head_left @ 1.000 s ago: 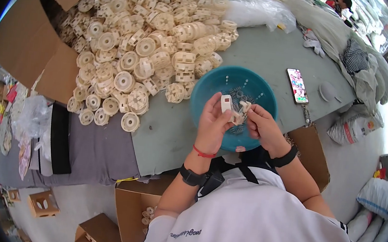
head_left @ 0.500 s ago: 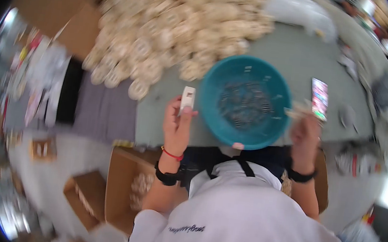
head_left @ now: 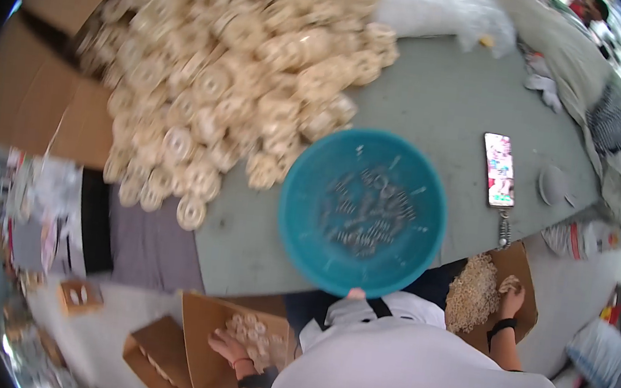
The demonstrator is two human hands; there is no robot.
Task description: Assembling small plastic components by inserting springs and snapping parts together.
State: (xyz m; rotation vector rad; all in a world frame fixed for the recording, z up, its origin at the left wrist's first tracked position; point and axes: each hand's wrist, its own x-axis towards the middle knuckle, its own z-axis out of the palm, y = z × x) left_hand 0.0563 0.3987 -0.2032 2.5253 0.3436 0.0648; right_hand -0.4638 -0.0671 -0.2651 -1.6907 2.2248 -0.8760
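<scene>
My left hand (head_left: 229,346) is down inside the cardboard box (head_left: 192,326) at the lower left, beside its white plastic pieces (head_left: 252,334). Its fingers look loosely apart, and nothing shows in them. My right hand (head_left: 513,300) reaches into the other box (head_left: 531,273) at the right, fingers closed around a clump of small cream parts (head_left: 509,283). Next to it lies a heap of the same small cream parts (head_left: 471,297). Between my arms, a teal plastic basin (head_left: 292,222) stands at the table's near edge with many small metal springs (head_left: 369,216) inside.
A big pile of cream round plastic pieces (head_left: 216,83) covers the table's far left. A phone (head_left: 498,169) with its screen lit lies to the right, near a grey oval object (head_left: 553,185). Clear plastic bags (head_left: 438,13) lie at the back; a small box (head_left: 157,360) stands on the floor.
Both hands have left the table and dropped into the boxes on either side. The white rectangular piece in my left hand is no longer seen. The whole view has shifted.
</scene>
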